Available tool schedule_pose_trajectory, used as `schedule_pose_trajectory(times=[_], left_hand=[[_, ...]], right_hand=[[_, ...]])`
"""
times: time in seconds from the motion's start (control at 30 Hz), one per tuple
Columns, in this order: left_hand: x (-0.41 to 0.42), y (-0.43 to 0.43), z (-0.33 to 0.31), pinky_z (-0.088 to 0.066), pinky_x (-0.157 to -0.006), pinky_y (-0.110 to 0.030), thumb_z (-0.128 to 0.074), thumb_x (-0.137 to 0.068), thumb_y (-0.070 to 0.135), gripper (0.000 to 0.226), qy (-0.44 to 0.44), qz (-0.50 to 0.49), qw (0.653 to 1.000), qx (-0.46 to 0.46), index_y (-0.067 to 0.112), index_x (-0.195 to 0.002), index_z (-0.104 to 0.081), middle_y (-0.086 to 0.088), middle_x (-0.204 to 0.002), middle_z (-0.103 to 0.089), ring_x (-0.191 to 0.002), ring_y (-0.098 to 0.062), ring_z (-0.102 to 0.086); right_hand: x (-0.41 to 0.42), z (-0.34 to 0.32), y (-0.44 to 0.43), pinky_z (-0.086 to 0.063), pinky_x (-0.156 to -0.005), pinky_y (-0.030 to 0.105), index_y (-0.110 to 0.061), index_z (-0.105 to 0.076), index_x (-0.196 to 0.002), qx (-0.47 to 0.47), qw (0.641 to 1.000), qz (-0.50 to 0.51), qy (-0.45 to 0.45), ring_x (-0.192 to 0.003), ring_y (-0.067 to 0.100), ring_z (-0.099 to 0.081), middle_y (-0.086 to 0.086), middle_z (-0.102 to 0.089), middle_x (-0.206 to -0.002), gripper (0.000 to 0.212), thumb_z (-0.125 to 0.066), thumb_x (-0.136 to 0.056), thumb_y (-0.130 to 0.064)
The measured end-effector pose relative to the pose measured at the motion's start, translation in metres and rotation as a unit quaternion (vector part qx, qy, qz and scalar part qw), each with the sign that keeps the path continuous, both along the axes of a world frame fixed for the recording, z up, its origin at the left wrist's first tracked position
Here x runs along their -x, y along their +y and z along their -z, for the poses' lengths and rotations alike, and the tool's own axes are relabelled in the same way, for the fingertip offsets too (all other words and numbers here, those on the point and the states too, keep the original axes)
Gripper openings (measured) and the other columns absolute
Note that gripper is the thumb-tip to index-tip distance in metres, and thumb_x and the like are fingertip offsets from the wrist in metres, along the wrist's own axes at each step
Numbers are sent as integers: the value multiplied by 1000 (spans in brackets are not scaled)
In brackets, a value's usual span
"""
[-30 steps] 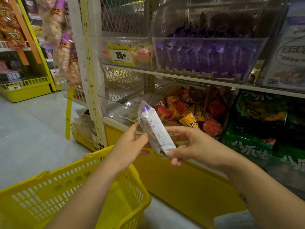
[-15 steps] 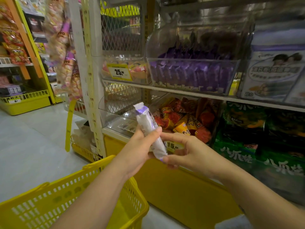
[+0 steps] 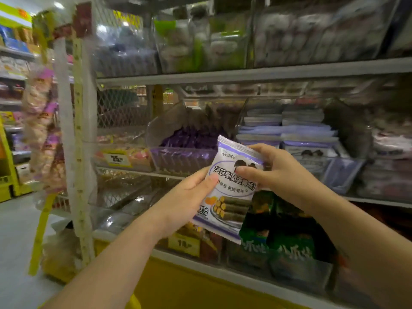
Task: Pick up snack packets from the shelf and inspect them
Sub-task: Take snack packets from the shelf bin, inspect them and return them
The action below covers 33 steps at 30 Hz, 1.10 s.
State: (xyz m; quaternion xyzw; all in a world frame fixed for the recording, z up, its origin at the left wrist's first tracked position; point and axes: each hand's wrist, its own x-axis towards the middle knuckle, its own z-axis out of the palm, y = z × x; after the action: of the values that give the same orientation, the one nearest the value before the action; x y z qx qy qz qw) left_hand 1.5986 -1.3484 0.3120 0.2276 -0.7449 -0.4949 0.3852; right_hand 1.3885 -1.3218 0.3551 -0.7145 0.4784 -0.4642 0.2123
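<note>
Packet (image 3: 231, 197) front-on between grips; left hand (image 3: 185, 201) and right hand (image 3: 283, 175) both pinch its side edges; likely light, crinkly, slick film, brittle inside; hold edges.

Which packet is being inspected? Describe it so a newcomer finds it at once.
Before the snack shelf, the left hand and right hand hold one packet between them, mid-frame. Unlike the green bags below it, it is white with purple edges and pictures dark green rolls.
</note>
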Motion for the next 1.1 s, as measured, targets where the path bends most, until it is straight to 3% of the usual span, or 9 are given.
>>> schedule_pose_trajectory(times=[0.13, 0.27, 0.37, 0.5, 0.57, 0.63, 0.8, 0.93, 1.1], left_hand=[[35, 9, -40, -47, -97, -25, -51, -89, 52, 45, -80, -33, 983, 165, 44, -134, -46, 26, -123, -63, -114, 4, -58], [67, 4, -78, -52, -88, -28, -45, -98, 42, 25, -83, -66, 969, 224, 37, -118, -60, 21, -108, -70, -99, 3, -66], [96, -5, -101, -55, -82, -30, -43, -100, 41, 25, -104, -87, 954, 268, 29, -108, -64, 14, -99, -73, -90, 1, -68], [133, -21, -129, -52, -67, -21, -40, -98, 49, 33, -82, -84, 935, 334, 29, -100, -66, 15, -90, -73, -80, 2, -67], [146, -37, -147, -54, -73, -28, -40, -100, 43, 35, -15, -109, 938, 328, 26, -97, -71, 8, -88, -74, -82, -7, -69], [155, -58, -160, -56, -81, -40, -45, -101, 28, 27, 15, -134, 944, 300, 25, -95, -71, 3, -85, -74, -83, -13, -70], [173, -105, -155, -46, -83, -10, -59, -95, 27, 21, -262, -163, 867, 391, 32, -113, -67, 17, -106, -69, -93, 7, -60], [192, -121, -156, -48, -92, -22, -59, -94, 30, 30, -377, -115, 833, 389, 32, -124, -63, 13, -119, -67, -105, -4, -60], [203, -143, -163, -48, -83, -20, -63, -90, 35, 28, -420, -88, 804, 411, 28, -116, -69, 7, -113, -70, -96, -7, -63]], right_hand=[[33, -30, 13, -61, -68, 36, -24, -64, -100, 21, 998, 6, -54, -79, 18, -74, -1, -77, -86, 51, -81, -56, -44], [67, -53, 18, -58, -64, 27, -13, -71, -93, 0, 994, -16, -112, -81, 20, -74, 7, -77, -88, 56, -85, -47, -43], [91, -75, 25, -57, -66, 23, -24, -76, -92, -28, 997, -25, -65, -81, 15, -73, 5, -77, -90, 47, -85, -53, -48], [123, -109, 32, -59, -75, 34, -13, -74, -95, -19, 998, 14, -55, -84, 25, -73, 11, -76, -91, 35, -77, -66, -33], [138, -128, 36, -59, -73, 33, -14, -71, -101, 36, 996, 62, -52, -86, 24, -73, 8, -76, -91, 24, -74, -78, -23], [152, -145, 39, -55, -62, 20, -18, -70, -102, 131, 984, 110, -46, -81, 13, -73, -2, -77, -87, 17, -69, -86, -15], [168, -161, 28, -49, -67, 11, -29, -64, -105, 269, 926, 247, 101, -85, -6, -64, -16, -70, -90, 21, -68, -88, -18], [172, -150, 7, -54, -75, 20, -38, -61, -108, 244, 927, 246, 144, -87, -6, -63, -19, -68, -91, 26, -68, -88, -22], [175, -142, -13, -56, -78, 32, -38, -61, -109, 239, 929, 231, 165, -88, 0, -64, -17, -69, -92, 25, -67, -89, -24]])
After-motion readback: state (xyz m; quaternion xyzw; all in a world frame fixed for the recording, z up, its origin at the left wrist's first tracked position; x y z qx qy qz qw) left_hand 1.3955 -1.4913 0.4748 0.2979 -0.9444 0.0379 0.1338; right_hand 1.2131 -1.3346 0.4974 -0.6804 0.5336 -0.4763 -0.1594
